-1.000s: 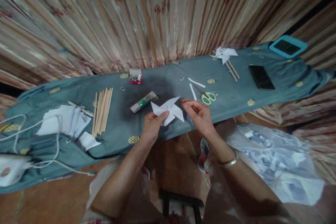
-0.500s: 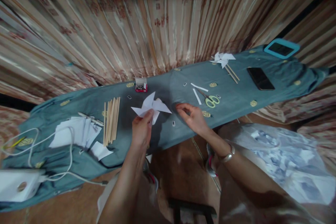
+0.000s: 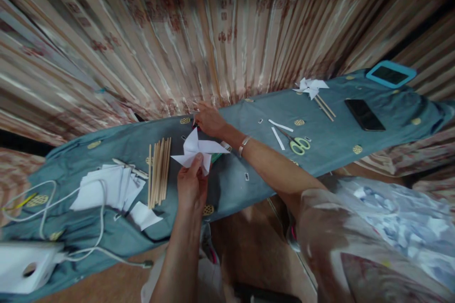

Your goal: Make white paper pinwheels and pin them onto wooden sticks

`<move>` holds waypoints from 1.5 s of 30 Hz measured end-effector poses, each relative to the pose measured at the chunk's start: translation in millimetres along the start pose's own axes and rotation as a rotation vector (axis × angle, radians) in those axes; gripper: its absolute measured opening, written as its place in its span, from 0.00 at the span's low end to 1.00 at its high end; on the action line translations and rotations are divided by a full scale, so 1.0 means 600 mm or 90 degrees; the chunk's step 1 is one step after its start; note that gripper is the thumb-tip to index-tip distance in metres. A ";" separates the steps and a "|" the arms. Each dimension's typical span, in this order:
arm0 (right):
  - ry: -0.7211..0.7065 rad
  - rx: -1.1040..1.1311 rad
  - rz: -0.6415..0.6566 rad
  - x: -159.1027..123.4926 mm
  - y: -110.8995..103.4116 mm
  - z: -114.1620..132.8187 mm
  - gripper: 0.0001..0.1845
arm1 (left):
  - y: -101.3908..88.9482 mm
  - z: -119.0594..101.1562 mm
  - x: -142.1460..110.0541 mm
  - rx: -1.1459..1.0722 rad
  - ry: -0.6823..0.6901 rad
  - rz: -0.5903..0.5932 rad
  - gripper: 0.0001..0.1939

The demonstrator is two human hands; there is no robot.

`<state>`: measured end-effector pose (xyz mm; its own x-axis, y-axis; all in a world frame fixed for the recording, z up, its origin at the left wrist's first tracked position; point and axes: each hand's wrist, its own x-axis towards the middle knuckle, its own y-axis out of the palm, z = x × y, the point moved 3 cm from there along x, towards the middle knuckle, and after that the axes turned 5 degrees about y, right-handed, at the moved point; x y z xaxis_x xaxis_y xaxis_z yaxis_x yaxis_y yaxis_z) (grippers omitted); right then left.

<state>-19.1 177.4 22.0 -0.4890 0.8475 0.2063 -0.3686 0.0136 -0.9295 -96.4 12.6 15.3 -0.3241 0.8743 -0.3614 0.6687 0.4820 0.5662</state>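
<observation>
A white paper pinwheel (image 3: pixel 196 147) with 4 pointed blades was pinched in the left hand (image 3: pixel 192 182) above smooth cloth (image 3: pixel 234 189). The right hand (image 3: pixel 209 120) mostly hid 1 red box (image 3: pixel 198 128); I couldn't tell its fingers' state. Rightward lay 2 thin paper strips (image 3: pixel 277 138) and 1 pair of scissors (image 3: pixel 292 140).

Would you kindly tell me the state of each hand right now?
Left hand: closed, pinching the white paper pinwheel.
Right hand: at the red box; its grip cannot be told.

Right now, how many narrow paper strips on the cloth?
2: a far strip beyond the blades of the scissors, a near strip on their near side. Others could be hidden behind the right hand or held pinwheel.
</observation>
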 end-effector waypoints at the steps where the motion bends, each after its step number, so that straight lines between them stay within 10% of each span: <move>1: -0.001 -0.023 0.007 0.008 0.006 0.000 0.14 | -0.002 -0.001 -0.001 -0.004 0.000 -0.004 0.12; 12: -0.033 -0.097 0.033 0.029 0.031 -0.003 0.14 | -0.011 -0.008 -0.002 -0.026 -0.019 -0.036 0.09; 28: 0.193 0.259 -0.112 -0.011 0.028 -0.049 0.12 | -0.008 -0.017 -0.006 0.000 0.012 -0.031 0.10; 37: 0.249 0.373 -0.182 -0.205 0.004 -0.103 0.10 | 0.012 0.003 -0.010 -0.017 0.016 -0.004 0.11; 45: 0.201 0.118 -0.185 -0.357 -0.034 -0.117 0.07 | 0.044 0.052 -0.021 0.005 0.009 0.077 0.17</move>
<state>148.7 32.9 -24.9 -0.0899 0.9432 0.3200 -0.6038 0.2039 -0.7706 -53.4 12.3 11.7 -0.2501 0.9268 -0.2800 0.7091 0.3723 0.5988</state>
